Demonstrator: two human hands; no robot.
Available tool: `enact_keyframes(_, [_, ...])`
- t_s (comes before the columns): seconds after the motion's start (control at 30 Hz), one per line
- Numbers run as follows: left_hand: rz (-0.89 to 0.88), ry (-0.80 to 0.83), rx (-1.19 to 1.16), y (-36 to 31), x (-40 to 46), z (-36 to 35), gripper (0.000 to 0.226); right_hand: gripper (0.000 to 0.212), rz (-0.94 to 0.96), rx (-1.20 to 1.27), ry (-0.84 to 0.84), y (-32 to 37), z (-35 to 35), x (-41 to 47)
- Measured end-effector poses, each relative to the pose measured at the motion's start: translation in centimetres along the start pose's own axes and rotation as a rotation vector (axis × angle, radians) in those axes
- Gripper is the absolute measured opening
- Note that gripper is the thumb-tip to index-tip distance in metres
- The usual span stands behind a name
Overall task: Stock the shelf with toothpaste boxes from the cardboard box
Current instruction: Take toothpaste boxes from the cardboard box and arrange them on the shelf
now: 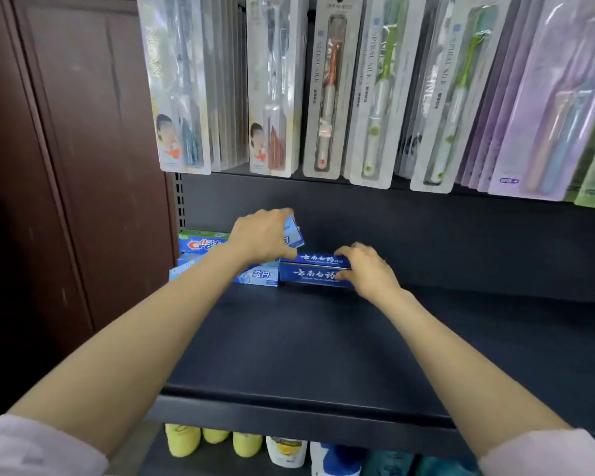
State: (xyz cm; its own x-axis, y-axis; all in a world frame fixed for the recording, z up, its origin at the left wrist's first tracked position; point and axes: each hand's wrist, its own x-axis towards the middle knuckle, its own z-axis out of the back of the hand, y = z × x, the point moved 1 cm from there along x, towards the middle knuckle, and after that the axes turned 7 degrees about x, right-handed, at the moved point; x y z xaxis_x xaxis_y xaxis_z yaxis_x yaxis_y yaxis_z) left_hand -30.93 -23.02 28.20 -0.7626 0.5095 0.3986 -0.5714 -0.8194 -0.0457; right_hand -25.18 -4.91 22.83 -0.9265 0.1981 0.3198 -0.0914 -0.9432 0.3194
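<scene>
My left hand [263, 235] grips a light blue toothpaste box [293, 233], tilted above the stack at the back left of the black shelf [323, 338]. Under it lie several light blue toothpaste boxes [200, 245], the lowest one [260, 274] with white characters. Beside them two dark blue toothpaste boxes [318, 267] are stacked one on the other. My right hand [366, 269] holds their right end, with the fingers over the top box and the thumb at the front. The cardboard box is out of view.
Packaged toothbrushes [327, 94] hang in rows just above the shelf. A dark brown wooden panel [76, 149] stands to the left. Yellow and white bottles [248, 444] sit on the level below. The shelf's front edge [306, 403] runs across under my forearms.
</scene>
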Motion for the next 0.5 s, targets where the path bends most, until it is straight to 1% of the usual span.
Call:
enact_keyframes(0.13, [0.077, -0.004, 0.000, 0.4, 0.3, -0.8, 0.032, 0.044, 0.002, -0.009, 0.027, -1.4, -1.6, 1.3])
enact_keyframes(0.23, [0.098, 0.010, 0.008, 0.2, 0.4, -1.3, 0.037, 0.045, 0.016, -0.035, 0.004, -1.6, -2.2, 2.1])
enact_keyframes(0.37, [0.131, 0.015, 0.006, 0.0, 0.5, -1.7, 0.036, 0.048, 0.059, -0.123, -0.026, -1.8, -3.0, 2.7])
enact_keyframes(0.5, [0.132, -0.004, -0.002, -0.1, 0.8, -1.4, 0.033, 0.050, 0.065, -0.075, 0.086, -1.6, -3.7, 2.8])
